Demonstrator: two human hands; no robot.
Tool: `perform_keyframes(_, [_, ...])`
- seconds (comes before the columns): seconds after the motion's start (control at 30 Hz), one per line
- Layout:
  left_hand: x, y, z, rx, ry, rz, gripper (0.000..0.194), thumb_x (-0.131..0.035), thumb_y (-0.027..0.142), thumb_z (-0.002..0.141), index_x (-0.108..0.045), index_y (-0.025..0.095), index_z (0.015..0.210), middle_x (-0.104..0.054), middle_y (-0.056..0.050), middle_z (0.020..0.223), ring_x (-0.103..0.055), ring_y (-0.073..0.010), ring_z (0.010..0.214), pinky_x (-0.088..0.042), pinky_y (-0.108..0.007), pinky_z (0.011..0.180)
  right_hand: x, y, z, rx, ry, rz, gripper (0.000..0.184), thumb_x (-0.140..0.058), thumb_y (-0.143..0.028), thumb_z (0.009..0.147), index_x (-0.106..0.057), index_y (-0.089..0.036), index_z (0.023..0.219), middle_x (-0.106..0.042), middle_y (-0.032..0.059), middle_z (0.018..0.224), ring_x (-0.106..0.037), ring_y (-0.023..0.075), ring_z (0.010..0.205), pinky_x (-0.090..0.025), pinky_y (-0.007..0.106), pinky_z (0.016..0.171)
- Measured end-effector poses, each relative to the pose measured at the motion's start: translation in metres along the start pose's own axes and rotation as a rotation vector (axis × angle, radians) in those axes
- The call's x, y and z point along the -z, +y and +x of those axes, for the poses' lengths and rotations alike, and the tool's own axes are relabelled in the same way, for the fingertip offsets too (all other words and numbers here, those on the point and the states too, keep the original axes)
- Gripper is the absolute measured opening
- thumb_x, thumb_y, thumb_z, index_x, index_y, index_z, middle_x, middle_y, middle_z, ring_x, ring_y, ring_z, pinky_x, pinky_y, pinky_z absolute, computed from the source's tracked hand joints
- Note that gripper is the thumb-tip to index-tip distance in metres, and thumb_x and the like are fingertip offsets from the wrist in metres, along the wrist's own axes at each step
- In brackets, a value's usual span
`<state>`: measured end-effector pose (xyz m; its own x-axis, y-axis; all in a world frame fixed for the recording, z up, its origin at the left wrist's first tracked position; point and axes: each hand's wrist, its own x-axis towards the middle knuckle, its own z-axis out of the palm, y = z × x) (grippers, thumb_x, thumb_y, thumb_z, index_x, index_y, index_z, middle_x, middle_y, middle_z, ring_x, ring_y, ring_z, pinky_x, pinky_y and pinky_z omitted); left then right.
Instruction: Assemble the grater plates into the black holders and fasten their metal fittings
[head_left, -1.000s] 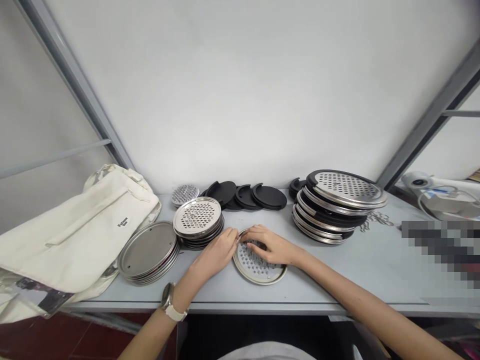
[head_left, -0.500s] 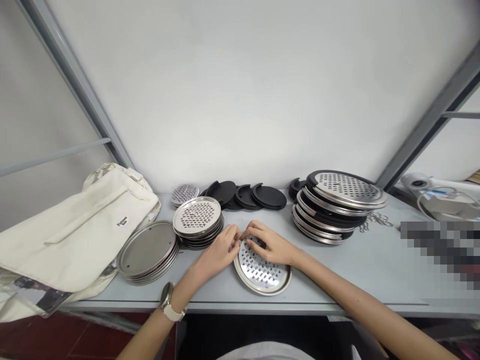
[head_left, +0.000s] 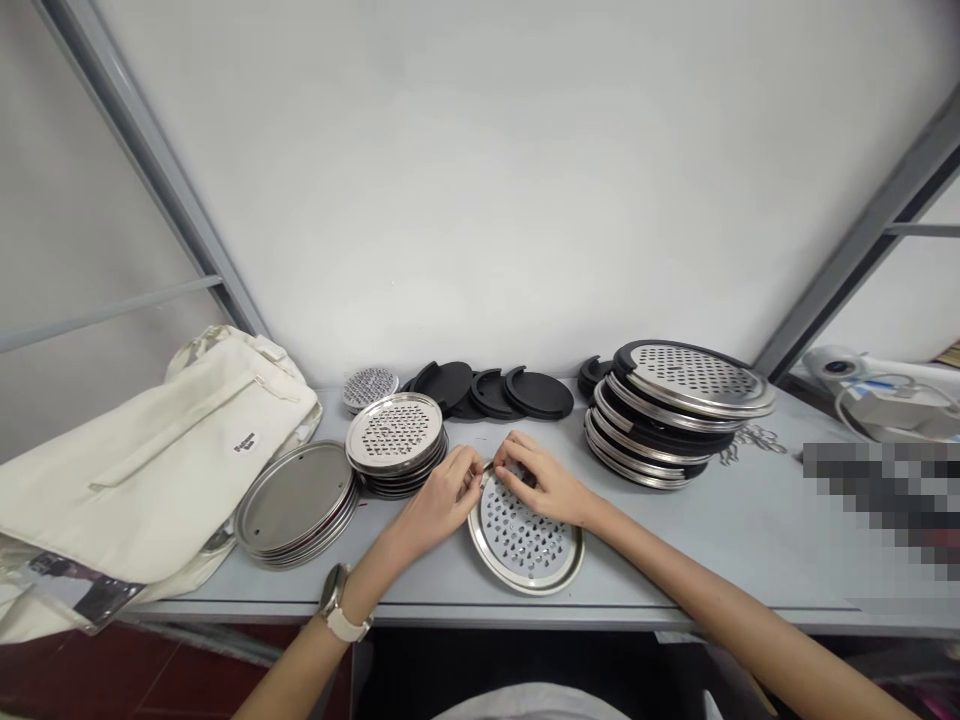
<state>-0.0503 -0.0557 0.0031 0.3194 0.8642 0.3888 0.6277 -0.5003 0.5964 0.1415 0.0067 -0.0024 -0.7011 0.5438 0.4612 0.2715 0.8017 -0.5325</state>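
A round perforated steel grater disc (head_left: 526,545) lies on the grey table (head_left: 750,540) right in front of me. My left hand (head_left: 437,503) pinches its far left rim with curled fingers. My right hand (head_left: 546,482) rests on the disc's far edge, fingertips pinched close to those of my left hand. A watch with a white strap sits on my left wrist (head_left: 337,603).
Left of the hands stand a stack of perforated discs (head_left: 395,436) and a stack of plain steel plates (head_left: 295,502). Black rubber rings (head_left: 491,390) lie at the back. A tall stack of ringed graters (head_left: 675,410) stands right. A white cloth bag (head_left: 150,460) fills the left end.
The disc has slid a little toward me and to the right, showing more of its holes. Both hands' fingertips have drawn together at its far rim.
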Motion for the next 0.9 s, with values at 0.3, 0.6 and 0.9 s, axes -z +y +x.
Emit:
perform_keyframes(0.3, [0.0013,0.0041,0.0011,0.004,0.089,-0.059,0.006,-0.042,0.017,0.090,-0.048,0.018,0.088,-0.050,-0.001,0.084,-0.051,-0.0118,0.074,-0.044,-0.025,0.072,-0.0033,-0.0046,0.0037,-0.058,0.112,-0.176,0.020,-0.047,-0.030,0.090,-0.050,-0.020,0.073,-0.044,0.0044,0.088,-0.044,0.0204,0.089,-0.038,0.040,0.084])
perform_keyframes(0.6, [-0.0015,0.0039,0.0013,-0.022,0.119,-0.072,0.005,-0.043,0.017,0.089,-0.048,0.019,0.089,-0.049,0.001,0.083,-0.051,-0.0110,0.074,-0.044,-0.024,0.071,-0.0038,-0.0053,0.0047,-0.045,0.136,-0.243,0.016,-0.052,-0.023,0.083,-0.052,-0.019,0.068,-0.041,0.0062,0.098,-0.040,0.0229,0.094,-0.037,0.042,0.084])
perform_keyframes(0.9, [-0.0016,0.0036,0.0005,-0.001,0.094,-0.086,0.004,-0.044,0.018,0.088,-0.046,0.019,0.091,-0.049,0.001,0.082,-0.053,-0.0112,0.074,-0.044,-0.024,0.071,-0.0001,-0.0061,0.0052,-0.024,0.071,-0.229,0.015,-0.051,-0.021,0.083,-0.053,-0.019,0.068,-0.040,0.0056,0.098,-0.040,0.0231,0.095,-0.036,0.043,0.086])
